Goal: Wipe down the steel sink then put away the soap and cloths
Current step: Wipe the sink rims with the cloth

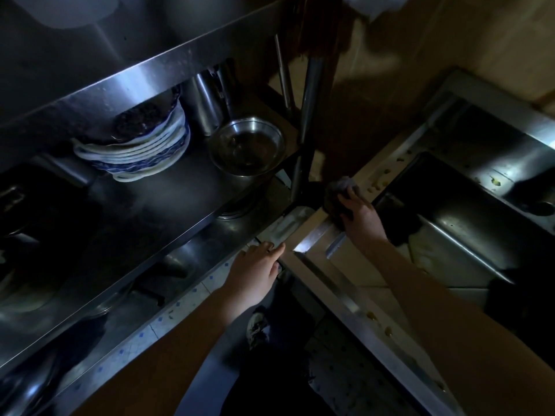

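1. Tall grey steel shelf rack [135, 79], several tiers, fills the left half. My left hand [255, 274] rests on the edge of a lower tier. Its fingers [276, 250] are straight and close together, holding nothing.

2. Rectangular steel sink [345, 298] with a broad flat rim and a deep dark basin, fills the right half. Its near-left corner lies between my two hands. One rim strip runs from that corner away and to the right. The other runs back toward me beneath my right forearm.

3. Stack of white plates with blue patterned rims [135, 154], on a middle tier of the rack.

4. Round steel bowl [247, 148], just right of the plates.

5. My right hand [360, 217], at the sink's corner, with its fingers curled down over the cloth.

6. Dark crumpled cloth [338, 190], pressed onto the rim at that corner.

7. Yellowish crumbs [377, 186], scattered on the far rim strip just beyond the cloth. More lie on the near strip.

Soap: not seen. The basin is too dim to list.

Assessment: wiping is under way and looks early, as the rim is still soiled. The nearest crumbs lie up and to the right of my right fingertips, along that strip's long axis. The next stroke probably follows that line. The right hand is the nearer one.
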Demonstrator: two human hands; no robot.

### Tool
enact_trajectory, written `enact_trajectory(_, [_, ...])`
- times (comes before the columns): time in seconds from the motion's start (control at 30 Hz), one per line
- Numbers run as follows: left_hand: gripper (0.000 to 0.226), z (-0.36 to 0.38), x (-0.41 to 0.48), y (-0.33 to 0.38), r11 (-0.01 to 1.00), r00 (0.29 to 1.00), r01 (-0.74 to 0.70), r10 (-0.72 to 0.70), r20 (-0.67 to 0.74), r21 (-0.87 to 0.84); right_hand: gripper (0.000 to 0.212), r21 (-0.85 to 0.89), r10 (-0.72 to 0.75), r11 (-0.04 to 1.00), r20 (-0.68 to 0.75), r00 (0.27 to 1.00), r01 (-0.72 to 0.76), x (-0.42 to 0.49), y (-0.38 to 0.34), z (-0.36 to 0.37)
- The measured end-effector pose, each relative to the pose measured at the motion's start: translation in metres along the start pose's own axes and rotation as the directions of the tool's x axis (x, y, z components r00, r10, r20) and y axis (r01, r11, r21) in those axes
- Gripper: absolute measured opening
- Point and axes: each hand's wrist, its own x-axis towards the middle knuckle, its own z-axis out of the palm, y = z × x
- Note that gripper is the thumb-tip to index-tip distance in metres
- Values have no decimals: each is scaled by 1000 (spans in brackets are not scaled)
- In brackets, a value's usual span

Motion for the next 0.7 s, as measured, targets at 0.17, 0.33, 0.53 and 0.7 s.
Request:
enact_trajectory(0.17, [46,1,9,-4,1000,999,-13,13,-40,-6,48,-107,-7,994,-40,999,3,-27,-12,14])
enact_trajectory(0.33, [49,8,19,0,1000,1000,-10,10,-7,0,45,-101,-176,979,40,984,179,-52,-18,26])
enact_trajectory(0.53, [43,9,34,-4,998,998,-54,54,-34,14,49,-87,-163,982,43,986,166,-38,-4,15])
enact_trajectory(0.7, [48,3,52,-5,991,990,-135,134,-46,-22,47,-87,-1,996,31,1000,3,-3,11,0])
